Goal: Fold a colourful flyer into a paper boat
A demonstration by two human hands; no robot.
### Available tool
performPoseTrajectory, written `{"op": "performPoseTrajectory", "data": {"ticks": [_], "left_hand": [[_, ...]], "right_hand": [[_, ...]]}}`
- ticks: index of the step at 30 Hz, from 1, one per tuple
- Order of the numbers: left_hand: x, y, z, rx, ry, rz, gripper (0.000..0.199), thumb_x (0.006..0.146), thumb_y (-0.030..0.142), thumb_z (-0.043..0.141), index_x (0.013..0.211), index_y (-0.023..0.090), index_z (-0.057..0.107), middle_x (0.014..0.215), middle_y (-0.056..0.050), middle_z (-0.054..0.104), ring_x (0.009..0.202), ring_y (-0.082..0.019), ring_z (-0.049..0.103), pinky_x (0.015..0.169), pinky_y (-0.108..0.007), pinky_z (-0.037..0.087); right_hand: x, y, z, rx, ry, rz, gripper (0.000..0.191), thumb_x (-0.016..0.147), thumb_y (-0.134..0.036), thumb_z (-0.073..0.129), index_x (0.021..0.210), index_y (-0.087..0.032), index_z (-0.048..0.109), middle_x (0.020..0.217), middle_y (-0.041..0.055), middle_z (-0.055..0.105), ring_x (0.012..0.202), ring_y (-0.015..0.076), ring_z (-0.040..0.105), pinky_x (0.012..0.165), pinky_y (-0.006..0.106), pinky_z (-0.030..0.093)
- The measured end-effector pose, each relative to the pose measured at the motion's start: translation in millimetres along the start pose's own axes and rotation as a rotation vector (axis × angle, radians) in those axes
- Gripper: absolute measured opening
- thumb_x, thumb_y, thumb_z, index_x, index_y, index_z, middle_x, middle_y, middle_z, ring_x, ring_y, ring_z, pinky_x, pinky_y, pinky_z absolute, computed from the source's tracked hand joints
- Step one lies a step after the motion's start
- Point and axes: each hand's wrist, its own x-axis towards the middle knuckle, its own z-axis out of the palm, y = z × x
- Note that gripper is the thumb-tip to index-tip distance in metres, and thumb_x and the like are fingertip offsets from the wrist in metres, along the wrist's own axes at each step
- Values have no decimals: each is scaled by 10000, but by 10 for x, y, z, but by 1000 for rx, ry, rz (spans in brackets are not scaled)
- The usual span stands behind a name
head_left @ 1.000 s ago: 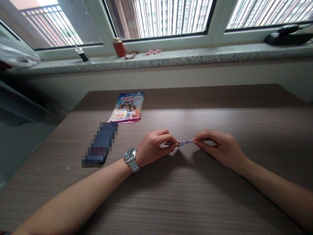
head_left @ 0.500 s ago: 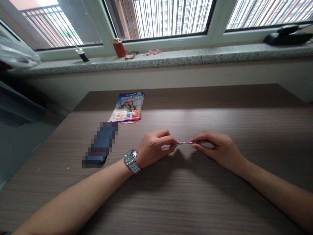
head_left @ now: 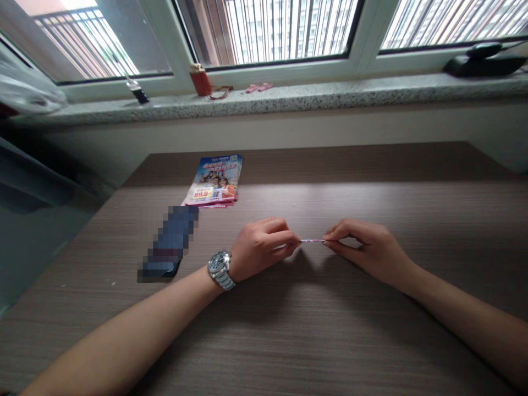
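in the head view the left hand [head_left: 264,242], silver watch [head_left: 221,269] on its wrist, had thumb and fingers pinched tight on the left end of a thin printed strip [head_left: 312,241], which sat pretty level near the middle of the frame, over the brown table [head_left: 313,330]. the right hand [head_left: 367,245], right of centre, had the other end nipped between closed-up fingertips. a stack of flyers [head_left: 216,181] lay upper left of centre, with a pixelated dark slab [head_left: 171,242] just below it.

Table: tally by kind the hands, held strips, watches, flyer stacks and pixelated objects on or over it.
Hands, left hand and right hand: 2
Thin strip pinched between them: 1
Wristwatch: 1
Flyer stack: 1
Dark pixelated object: 1
Total: 6
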Motion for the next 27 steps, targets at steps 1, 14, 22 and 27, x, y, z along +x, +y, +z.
{"op": "performPoseTrajectory", "data": {"ticks": [1,14,22,27], "left_hand": [[0,1,-1,13,2,8,151,963,250,591,907,219,728,796,-7,645,673,-96,553,624,-217,409],[-34,-45,-57,242,-40,172,138,976,231,572,1069,254,671,903,0,686,739,-111,576,644,-227,425],[-51,-21,-15,226,-28,154,108,973,247,578,1034,238,666,918,-2,695,756,-120,578,657,-243,445],[-26,3,7,32,3,-7,163,935,352,636,1020,218,672,1023,-46,674,851,-150,617,738,-276,509]], "right_hand": [[1,-1,-7,-11,-8,-11,112,929,-283,636,828,-238,654,876,23,742,770,166,690,689,280,540],[-10,47,24,-66,-33,-33,118,935,-312,611,919,-254,713,896,42,752,766,179,710,657,276,578],[-37,20,101,40,-24,120,139,922,-350,645,946,-235,719,823,18,760,683,159,701,625,264,577],[-2,18,71,14,21,105,153,917,-372,648,922,-243,732,815,21,749,673,170,683,624,286,568]]}}
